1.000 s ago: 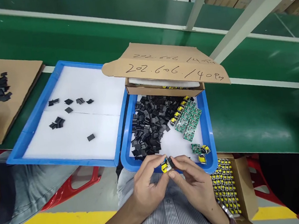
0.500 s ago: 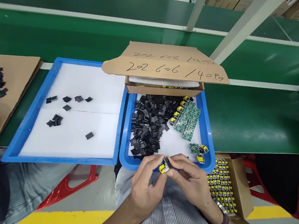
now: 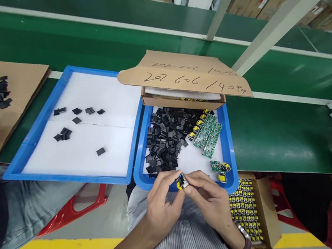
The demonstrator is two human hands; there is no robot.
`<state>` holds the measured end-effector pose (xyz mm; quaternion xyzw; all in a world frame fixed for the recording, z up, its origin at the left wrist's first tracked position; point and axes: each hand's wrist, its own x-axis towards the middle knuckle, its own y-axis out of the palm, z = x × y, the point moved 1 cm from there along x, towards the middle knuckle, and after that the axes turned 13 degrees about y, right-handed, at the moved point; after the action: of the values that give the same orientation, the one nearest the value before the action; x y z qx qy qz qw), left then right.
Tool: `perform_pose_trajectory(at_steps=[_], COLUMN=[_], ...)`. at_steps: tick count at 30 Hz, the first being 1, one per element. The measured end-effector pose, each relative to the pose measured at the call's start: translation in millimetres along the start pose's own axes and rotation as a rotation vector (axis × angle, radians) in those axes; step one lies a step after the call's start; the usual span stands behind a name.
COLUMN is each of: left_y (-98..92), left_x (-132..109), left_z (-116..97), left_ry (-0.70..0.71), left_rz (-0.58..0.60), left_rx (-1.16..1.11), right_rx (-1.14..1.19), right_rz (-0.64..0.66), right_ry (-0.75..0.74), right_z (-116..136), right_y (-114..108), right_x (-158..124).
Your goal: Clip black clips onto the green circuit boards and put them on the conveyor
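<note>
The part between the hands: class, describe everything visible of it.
The part is small, with yellow, black and whitish areas and a touch of blue. It sits tilted between the fingertips of the left hand and right hand, by the blue tray's near edge. Finer details are too small to tell.

Smooth plastic tray [image 3: 231, 149], matt black pieces [image 3: 167, 134], cardboard box [image 3: 181, 102], glossy tabletop [image 3: 278, 133]

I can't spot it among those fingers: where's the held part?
In the head view, the part is below centre, between left hand and right hand, by the right tray.
</note>
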<state>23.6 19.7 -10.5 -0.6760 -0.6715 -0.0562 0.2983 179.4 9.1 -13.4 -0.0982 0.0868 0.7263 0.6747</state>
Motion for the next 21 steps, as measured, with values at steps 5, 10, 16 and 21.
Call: perform_pose_trajectory(at_steps=[5,10,16,21], left_y=[-1.0,10.3,6.5,6.7], left_x=[-0.5,13.7,28.0,28.9], left_z=[3.6,3.8,12.3,19.9], left_ry=[0.109,0.191,0.241,0.303], left_rz=[0.0,0.201,0.213,0.361], left_rx=[-0.008,0.012,0.118,0.191], right_rx=[-0.107,-0.099,-0.417,-0.452], right_rz=[0.084,-0.17,-0.809,-0.945], right_ry=[-0.07,-0.131,0.018,0.127], right_z=[11.5,15.6,6.1,-3.1], right_y=[0.7,-30.1,-197.5,-306.8], right_x=[3.2,15.4,57.0,91.3])
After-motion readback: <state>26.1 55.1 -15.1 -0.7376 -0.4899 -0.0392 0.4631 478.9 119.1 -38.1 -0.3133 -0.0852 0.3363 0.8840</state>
